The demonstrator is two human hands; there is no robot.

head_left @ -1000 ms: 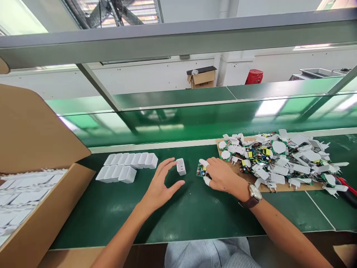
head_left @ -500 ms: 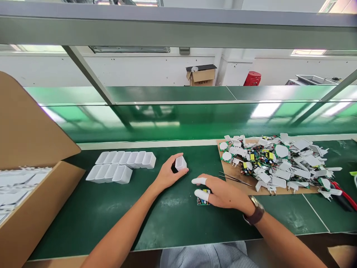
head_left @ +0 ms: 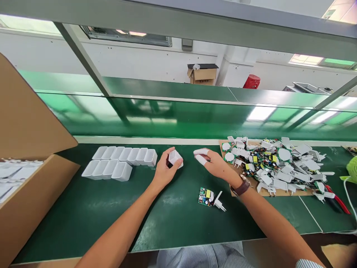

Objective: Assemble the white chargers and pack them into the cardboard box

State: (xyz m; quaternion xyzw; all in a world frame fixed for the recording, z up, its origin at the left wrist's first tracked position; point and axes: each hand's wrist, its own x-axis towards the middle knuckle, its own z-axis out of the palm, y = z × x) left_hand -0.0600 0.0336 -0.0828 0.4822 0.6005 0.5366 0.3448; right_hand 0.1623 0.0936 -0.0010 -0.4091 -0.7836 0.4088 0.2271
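My left hand [head_left: 164, 169] is closed around a small white plastic housing [head_left: 175, 158], its open side tipped up, just above or on the green bench. To its right my right hand [head_left: 217, 165] hovers with nothing held, thumb and forefinger stretched out and slightly apart, white finger cots on both. Nearer to me a small circuit board [head_left: 205, 196] with a yellow component lies on the bench. Touching or beside it is a white plug piece with pins [head_left: 219, 203]. Two rows of similar white housings [head_left: 122, 172] stand left of my left hand.
A cardboard sheet [head_left: 252, 183] at the right bears a heap of circuit boards with white plug parts [head_left: 284, 163]. Red-handled pliers [head_left: 338, 201] lie beyond it. An open carton [head_left: 39, 186] of white pieces stands at the left. A metal frame bar [head_left: 178, 22] crosses overhead.
My right hand has moved up and away from the circuit board, uncovering it and the white plug piece. The housing in my left hand has tilted, showing its opening. The view has tilted slightly.
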